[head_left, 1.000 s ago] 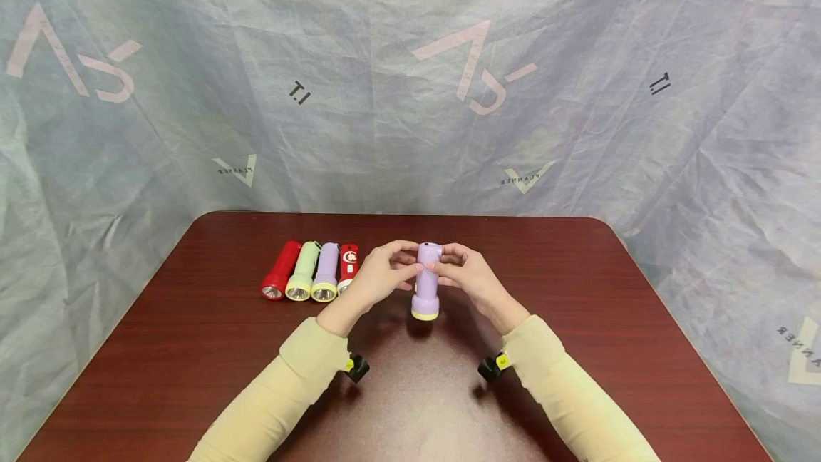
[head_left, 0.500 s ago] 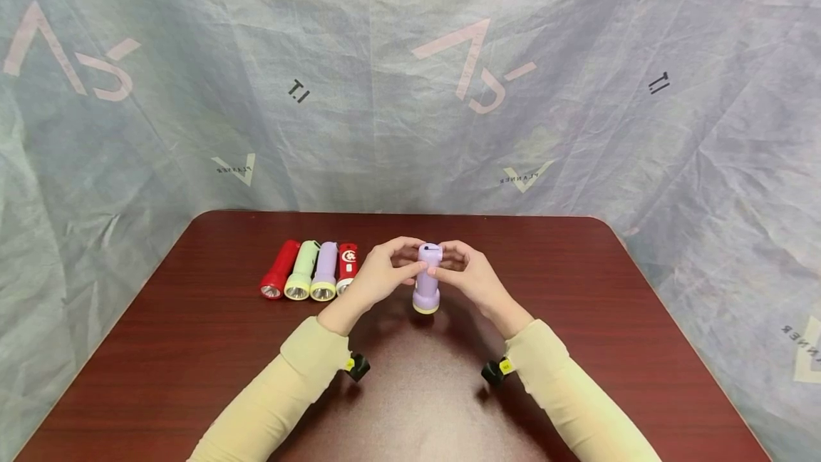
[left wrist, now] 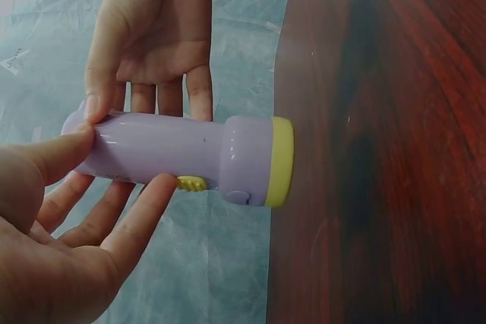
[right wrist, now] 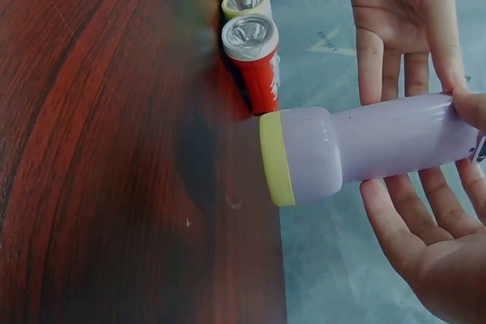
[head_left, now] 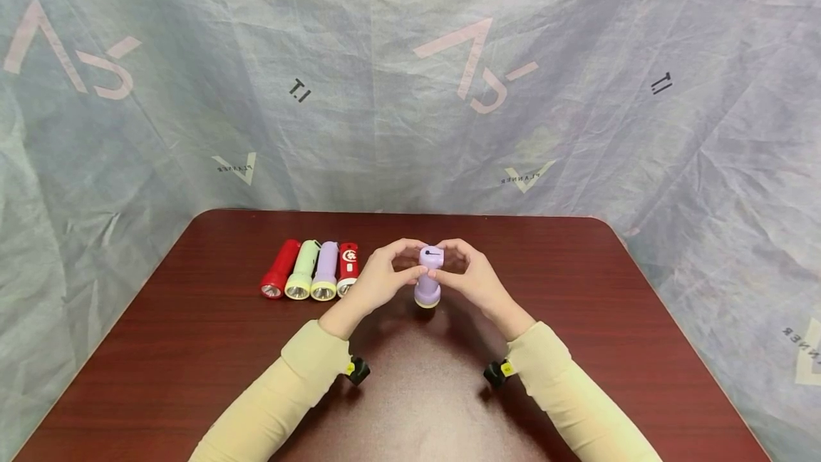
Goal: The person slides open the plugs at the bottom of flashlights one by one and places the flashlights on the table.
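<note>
In the head view I see the left hand [head_left: 383,275] and right hand [head_left: 473,275], fingers part-curled, pinching a lilac flashlight [head_left: 428,291] between them, yellow rim [head_left: 427,304] toward six o'clock. Left wrist view: thumbs press its nine-o'clock end. Right wrist view: fingers flank its barrel, rim toward nine o'clock.

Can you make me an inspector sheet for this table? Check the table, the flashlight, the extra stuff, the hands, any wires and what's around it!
Surface: dark red wood-grain table, shiny near the front.
Job's things: purple flashlight, held with its yellow-rimmed end down.
Clutter: four more lie in a row at the left: red flashlight, pale green flashlight, second purple flashlight, red-and-white flashlight.
Hands: left hand and right hand both grip the purple flashlight.
Cables: nothing seen.
Surroundings: wrinkled, printed grayish cloth behind and at both sides.
</note>
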Tool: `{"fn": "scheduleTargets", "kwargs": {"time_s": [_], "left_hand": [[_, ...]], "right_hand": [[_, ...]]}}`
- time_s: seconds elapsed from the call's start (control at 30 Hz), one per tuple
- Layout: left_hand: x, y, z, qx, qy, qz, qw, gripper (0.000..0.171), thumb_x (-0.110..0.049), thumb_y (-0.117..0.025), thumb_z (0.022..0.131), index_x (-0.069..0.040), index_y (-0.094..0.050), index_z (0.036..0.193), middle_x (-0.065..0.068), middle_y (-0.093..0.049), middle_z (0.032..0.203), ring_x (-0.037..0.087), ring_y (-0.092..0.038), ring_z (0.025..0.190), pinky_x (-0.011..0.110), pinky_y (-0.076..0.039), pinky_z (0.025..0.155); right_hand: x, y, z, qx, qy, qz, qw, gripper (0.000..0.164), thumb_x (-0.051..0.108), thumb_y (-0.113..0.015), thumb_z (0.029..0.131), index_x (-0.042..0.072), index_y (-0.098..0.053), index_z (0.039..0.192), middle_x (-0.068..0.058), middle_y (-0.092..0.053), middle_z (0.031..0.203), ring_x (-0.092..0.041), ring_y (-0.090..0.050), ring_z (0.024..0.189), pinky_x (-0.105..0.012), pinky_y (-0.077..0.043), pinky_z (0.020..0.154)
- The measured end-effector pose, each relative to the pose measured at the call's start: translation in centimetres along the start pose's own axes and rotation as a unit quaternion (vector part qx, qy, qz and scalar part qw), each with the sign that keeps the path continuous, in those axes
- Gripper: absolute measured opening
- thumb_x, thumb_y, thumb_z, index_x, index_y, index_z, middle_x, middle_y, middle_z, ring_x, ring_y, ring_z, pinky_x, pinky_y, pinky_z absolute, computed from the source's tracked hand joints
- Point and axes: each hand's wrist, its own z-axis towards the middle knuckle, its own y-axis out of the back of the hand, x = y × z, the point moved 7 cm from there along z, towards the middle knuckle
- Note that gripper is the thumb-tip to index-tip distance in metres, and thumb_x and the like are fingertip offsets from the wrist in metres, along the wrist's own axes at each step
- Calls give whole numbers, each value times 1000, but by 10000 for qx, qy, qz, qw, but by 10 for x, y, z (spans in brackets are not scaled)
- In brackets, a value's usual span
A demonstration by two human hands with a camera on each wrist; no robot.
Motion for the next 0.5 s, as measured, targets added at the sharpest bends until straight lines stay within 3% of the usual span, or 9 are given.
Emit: {"fn": "scheduleTargets", "kwargs": {"time_s": [0.33,0.5], "left_hand": [[-1,1,-1,-113,-217,519,9984,35,-14,-73,83,-16,-61,116,2,-66,109,16,-65,96,27,-57,74],[-3,1,-2,-141,-199,537,9983,35,-13,-73,83,-17,-61,116,3,-66,109,16,-65,97,27,-57,73]], "right_hand": [[6,2,0,78,317,-118,9994,37,6,-73,81,1,-58,115,-15,-64,108,-27,-59,95,-34,-50,80],[-8,4,4,38,459,-47,9989,35,7,-74,80,6,-60,113,-11,-65,107,-24,-60,95,-34,-50,81]]}}
